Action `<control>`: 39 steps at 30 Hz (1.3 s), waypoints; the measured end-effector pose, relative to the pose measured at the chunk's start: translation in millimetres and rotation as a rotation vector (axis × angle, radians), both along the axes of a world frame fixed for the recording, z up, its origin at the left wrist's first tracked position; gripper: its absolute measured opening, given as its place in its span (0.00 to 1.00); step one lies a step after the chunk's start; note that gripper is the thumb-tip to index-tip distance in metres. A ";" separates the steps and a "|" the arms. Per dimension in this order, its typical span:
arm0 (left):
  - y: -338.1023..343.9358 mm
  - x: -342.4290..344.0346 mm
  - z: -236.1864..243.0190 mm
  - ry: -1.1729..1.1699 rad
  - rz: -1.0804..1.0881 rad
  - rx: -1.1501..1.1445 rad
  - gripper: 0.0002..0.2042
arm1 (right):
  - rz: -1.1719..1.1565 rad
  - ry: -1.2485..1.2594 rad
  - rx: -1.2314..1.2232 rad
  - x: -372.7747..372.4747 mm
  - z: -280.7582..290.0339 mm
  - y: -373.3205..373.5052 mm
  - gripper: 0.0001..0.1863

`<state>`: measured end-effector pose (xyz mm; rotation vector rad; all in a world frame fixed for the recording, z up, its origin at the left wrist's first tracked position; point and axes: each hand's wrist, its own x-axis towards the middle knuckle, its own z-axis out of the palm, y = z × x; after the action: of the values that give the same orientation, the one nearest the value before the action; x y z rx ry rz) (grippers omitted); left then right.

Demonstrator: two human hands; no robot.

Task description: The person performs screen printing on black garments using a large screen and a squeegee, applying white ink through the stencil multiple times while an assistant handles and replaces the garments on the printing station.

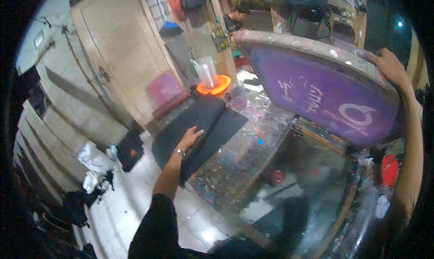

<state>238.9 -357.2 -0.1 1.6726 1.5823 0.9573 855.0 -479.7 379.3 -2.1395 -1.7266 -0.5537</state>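
My right hand point(389, 67) grips the upper edge of a raised screen-printing frame point(323, 96), its fingers over the pale rim. The frame tilts up at the right, its purple mesh bearing pale lettering and a ring-shaped design. My left hand point(190, 139) lies on a dark folded cloth point(174, 128), fingers stretched out, with a watch on the wrist. The cloth rests across the left part of a paint-spattered table point(244, 155) and overhangs its near edge. Below the raised frame lies a dark glassy panel point(294, 191) with wooden edging and a small reddish round spot.
An orange dish point(217, 85) with a translucent plastic container point(205, 71) stands at the table's far end. Beside it leans a pinkish-purple panel point(165, 89). A red round object point(389, 171) lies at the right. Another person point(236, 19) is farther back. A wooden door point(113, 46) stands left.
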 end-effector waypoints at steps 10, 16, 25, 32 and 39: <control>-44.5 -20.3 65.3 -0.006 0.121 -0.190 0.36 | 0.021 0.052 0.018 -1.1 0.7 2.8 0.45; -146.8 118.9 71.7 0.100 -0.403 -0.354 0.27 | 0.101 0.106 0.004 -4.5 11.2 5.6 0.38; -253.9 325.2 -40.5 0.076 -0.583 -0.012 0.26 | 0.271 -0.010 0.003 -11.2 9.7 8.4 0.32; -257.4 396.2 -19.4 0.149 -0.667 0.005 0.24 | 0.461 0.072 -0.129 -1.4 25.5 33.8 0.28; -259.6 454.5 -18.1 0.370 -0.903 0.260 0.23 | 0.342 0.067 -0.054 -3.7 19.5 14.6 0.30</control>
<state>693.4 -616.8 -18.2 2.5070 0.7146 0.3888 851.3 -465.1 398.8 -1.8138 -2.0285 -0.3402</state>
